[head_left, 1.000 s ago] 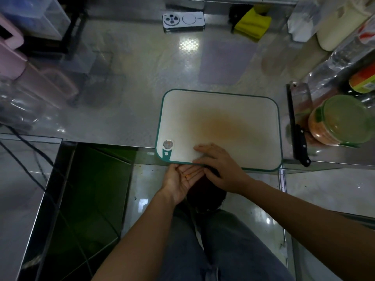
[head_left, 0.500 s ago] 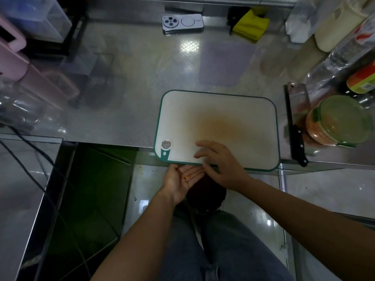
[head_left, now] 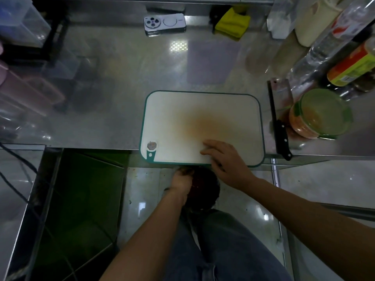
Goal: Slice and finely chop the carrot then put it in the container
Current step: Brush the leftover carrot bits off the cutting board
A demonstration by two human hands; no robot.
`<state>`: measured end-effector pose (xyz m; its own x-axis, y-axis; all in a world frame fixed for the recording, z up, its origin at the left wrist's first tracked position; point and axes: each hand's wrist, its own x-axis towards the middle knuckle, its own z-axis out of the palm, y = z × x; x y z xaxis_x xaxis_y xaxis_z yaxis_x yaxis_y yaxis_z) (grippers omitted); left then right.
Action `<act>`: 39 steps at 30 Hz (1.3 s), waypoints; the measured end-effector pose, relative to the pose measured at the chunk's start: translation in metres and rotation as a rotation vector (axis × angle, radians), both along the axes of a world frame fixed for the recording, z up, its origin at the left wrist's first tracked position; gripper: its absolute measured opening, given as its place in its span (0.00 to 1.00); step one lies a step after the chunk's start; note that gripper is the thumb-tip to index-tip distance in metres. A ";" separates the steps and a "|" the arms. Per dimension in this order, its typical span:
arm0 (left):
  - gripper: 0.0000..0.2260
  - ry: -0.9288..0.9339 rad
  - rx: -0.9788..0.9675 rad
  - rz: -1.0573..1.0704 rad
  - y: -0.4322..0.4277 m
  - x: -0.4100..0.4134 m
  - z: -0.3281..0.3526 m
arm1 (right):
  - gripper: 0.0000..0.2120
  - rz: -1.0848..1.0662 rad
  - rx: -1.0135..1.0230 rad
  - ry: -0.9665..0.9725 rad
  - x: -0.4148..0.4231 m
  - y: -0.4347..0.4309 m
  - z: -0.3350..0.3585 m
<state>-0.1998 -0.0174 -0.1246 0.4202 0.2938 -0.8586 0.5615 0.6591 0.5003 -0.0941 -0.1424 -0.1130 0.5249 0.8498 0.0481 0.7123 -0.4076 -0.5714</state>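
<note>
The white cutting board [head_left: 203, 106] with a green rim lies at the counter's front edge; it bears an orange stain and no carrot pieces. My right hand [head_left: 227, 161] rests flat on its near edge, fingers relaxed. My left hand [head_left: 182, 179] is below the counter edge, turned over a dark round bin [head_left: 205, 193] on the floor; it is blurred and I see nothing in it. A clear container with a green lid [head_left: 320, 114], holding orange chopped carrot, stands right of the board.
A black-handled cleaver [head_left: 281, 132] lies between the board and the container. Bottles and jars [head_left: 353, 65] crowd the right back corner. A phone [head_left: 164, 23] and a yellow cloth [head_left: 232, 24] sit at the back. My legs are below the counter.
My left hand, cupped palm-up with a few carrot bits at the board's edge, has dropped and turned over the bin. My right hand has shifted slightly right along the board.
</note>
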 end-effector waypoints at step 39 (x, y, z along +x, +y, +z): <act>0.07 -0.391 0.038 0.305 0.022 0.075 0.067 | 0.14 -0.307 -0.126 -0.321 0.071 0.010 0.049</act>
